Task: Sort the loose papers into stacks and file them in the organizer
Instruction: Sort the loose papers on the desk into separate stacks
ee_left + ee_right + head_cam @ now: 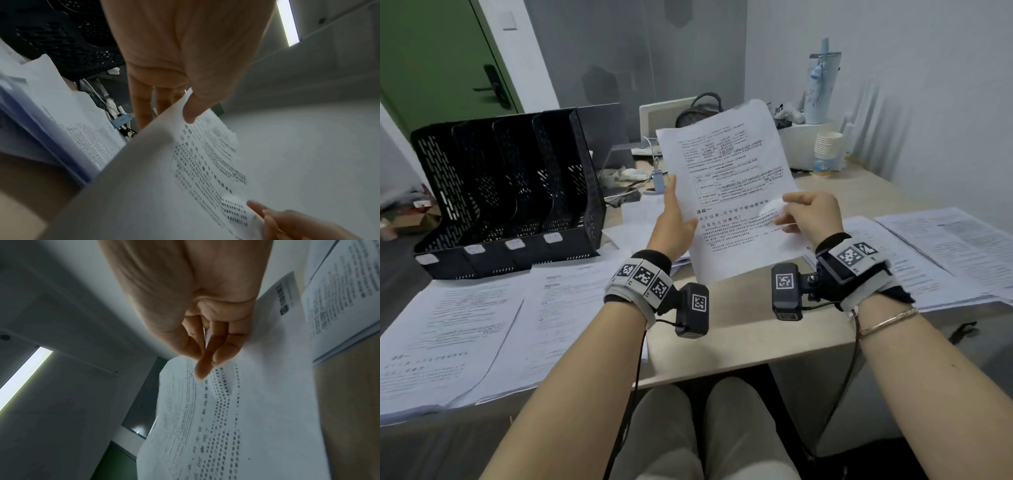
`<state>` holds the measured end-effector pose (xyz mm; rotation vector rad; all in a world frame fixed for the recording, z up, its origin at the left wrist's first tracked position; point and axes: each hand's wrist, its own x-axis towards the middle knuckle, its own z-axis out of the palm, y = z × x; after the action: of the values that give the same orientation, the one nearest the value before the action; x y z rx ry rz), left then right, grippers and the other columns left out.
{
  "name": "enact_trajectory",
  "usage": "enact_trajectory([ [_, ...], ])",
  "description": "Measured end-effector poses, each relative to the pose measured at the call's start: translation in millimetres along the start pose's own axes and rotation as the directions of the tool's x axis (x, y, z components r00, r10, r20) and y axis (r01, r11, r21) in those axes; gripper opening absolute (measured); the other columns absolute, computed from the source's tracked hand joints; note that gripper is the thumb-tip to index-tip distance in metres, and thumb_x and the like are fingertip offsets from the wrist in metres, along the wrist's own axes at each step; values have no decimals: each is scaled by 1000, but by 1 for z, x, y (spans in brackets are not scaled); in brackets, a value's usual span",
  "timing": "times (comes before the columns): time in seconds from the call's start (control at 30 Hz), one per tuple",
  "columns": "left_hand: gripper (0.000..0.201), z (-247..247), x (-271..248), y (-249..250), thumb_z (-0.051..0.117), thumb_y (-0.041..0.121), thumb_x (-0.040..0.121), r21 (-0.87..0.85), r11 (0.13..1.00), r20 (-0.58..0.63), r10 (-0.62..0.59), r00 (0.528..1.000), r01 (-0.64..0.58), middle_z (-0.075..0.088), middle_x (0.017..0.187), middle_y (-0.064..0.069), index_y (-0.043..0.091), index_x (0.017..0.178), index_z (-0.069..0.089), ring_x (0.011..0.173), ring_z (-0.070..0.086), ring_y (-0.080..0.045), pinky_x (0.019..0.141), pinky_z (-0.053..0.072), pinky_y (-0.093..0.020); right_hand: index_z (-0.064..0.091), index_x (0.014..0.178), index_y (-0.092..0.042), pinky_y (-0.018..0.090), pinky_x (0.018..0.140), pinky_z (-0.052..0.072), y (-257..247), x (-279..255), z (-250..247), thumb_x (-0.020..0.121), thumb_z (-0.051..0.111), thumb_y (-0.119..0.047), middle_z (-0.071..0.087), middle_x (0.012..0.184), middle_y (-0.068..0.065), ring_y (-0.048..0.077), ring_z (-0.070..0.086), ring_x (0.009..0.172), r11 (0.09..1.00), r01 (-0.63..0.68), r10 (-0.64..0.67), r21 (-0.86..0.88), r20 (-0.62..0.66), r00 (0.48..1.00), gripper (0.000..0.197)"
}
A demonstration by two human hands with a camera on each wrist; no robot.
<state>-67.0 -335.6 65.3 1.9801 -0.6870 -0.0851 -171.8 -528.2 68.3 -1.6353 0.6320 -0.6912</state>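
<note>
I hold a printed sheet [729, 192] upright over the desk's middle. My left hand [674, 219] holds its left edge, thumb on the printed face [190, 112] and fingers behind. My right hand [808, 212] pinches its right edge [205, 353] between thumb and curled fingers, bending the paper there. The black mesh organizer [510, 192] with several slots stands at the back left; the slots look empty. Stacks of printed papers lie on the desk at the left [455, 329] and at the right [941, 253].
Behind the sheet are a desk fan [700, 109], cables and a small blue device [659, 181]. Paper cups [827, 150] and a white box [804, 137] stand at the back right by the wall. Bare beige desk [739, 325] lies beneath my wrists.
</note>
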Motion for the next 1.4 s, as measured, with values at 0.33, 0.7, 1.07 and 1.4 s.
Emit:
enact_trajectory([
  [0.33, 54, 4, 0, -22, 33, -15, 85, 87, 996, -116, -27, 993, 37, 49, 136, -10, 6, 132, 49, 127, 44, -23, 91, 33, -10, 55, 123, -13, 26, 58, 51, 25, -9, 7, 88, 48, -1, 45, 129, 3, 14, 65, 72, 999, -31, 32, -35, 45, 998, 37],
  [0.7, 60, -11, 7, -29, 40, -14, 86, -71, 991, -421, -130, 898, 111, 32, 144, -8, 7, 141, 32, 132, 35, -17, 103, 30, -15, 63, 111, -21, 41, 102, 42, 47, -21, -1, 84, 59, -9, 56, 125, 6, 14, 51, 111, 976, -70, 88, -205, 76, 993, 30],
  [1.07, 65, -1, -16, -24, 34, -21, 77, -113, 992, -371, -86, 925, 47, 42, 137, -4, 11, 133, 42, 126, 39, -13, 101, 31, -12, 42, 136, -16, 23, 92, 31, 41, -26, 7, 94, 53, -23, 46, 136, 10, 20, 45, 123, 979, -53, 64, -197, 49, 997, 45],
  [1.4, 60, 5, -63, -26, 38, -18, 79, -90, 996, -263, -46, 964, 23, 44, 135, -6, 9, 132, 44, 127, 40, -16, 102, 30, -14, 42, 139, -4, 23, 91, 35, 47, -37, 25, 94, 51, -19, 45, 142, 9, 23, 46, 127, 945, -120, 139, -305, 40, 990, 49],
])
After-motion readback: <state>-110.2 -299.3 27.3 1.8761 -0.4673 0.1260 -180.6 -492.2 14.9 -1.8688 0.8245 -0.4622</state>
